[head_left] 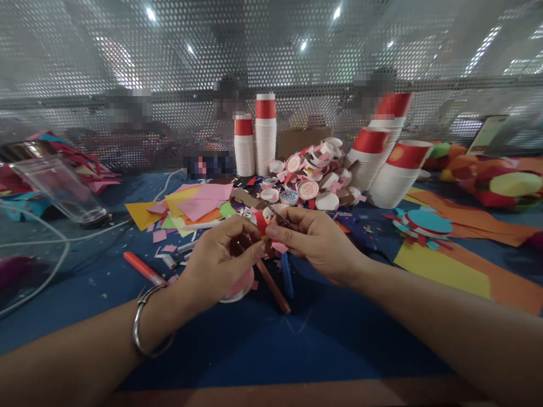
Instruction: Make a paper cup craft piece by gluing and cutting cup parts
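Note:
My left hand (224, 254) pinches a small red and white paper piece (261, 220) between thumb and fingers. My right hand (322, 243) meets it there, its fingers closed round slim dark scissors (278, 215) whose handles are mostly hidden. Below my left hand lies a round cup base with pink paper (241, 285), partly covered by the hand. A brown marker (274, 285) and a blue marker (287, 274) rest on the table just under my hands. Left of my left wrist is a red marker (142, 267).
Behind my hands is a heap of cut cup bases (307, 189), flanked by stacked paper cups (266, 141). Coloured paper (207, 200) lies to the left, near a clear bottle (63, 186) and a white cable (63, 265). A blue paper turtle (428, 222) sits at right.

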The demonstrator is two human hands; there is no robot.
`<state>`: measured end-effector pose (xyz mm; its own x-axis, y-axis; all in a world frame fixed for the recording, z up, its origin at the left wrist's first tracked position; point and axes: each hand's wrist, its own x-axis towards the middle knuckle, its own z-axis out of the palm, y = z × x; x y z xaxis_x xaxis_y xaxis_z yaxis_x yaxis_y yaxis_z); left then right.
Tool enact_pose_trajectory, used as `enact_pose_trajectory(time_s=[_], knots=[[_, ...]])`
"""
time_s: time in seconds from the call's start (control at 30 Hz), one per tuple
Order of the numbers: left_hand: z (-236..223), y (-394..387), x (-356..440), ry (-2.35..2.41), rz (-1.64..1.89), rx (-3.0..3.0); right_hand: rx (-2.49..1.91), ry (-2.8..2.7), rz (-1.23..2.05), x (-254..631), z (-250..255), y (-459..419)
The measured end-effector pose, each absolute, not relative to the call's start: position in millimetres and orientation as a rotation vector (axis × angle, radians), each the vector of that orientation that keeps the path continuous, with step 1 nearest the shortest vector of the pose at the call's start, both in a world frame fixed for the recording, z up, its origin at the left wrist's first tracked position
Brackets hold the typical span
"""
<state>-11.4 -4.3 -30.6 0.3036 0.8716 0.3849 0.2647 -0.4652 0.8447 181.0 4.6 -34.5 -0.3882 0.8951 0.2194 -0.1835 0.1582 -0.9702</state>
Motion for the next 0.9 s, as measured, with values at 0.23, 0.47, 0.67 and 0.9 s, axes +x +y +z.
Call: enact_pose_trajectory(time_s=[0.23,0.47,0.67,0.9], knots=[[-29.4,-4.0,-6.9,0.879,1.14,1.374,-0.706,-1.547,1.392,181.1,-33.2,3.8],[-28.8,-2.7,-9.5,0.911,1.182,1.339,-0.706,-1.571,1.378,180.9,-35.3,6.4],[-21.6,-5.2,-9.1,0.917,1.298,1.17,-0.77,-1.658,1.236,182.8,-34.9,6.5],[-18.5,-4.9,-5.3,0.914,1.322,1.056,-0.876,-1.723,1.112,184.0,-38.2,5.6]])
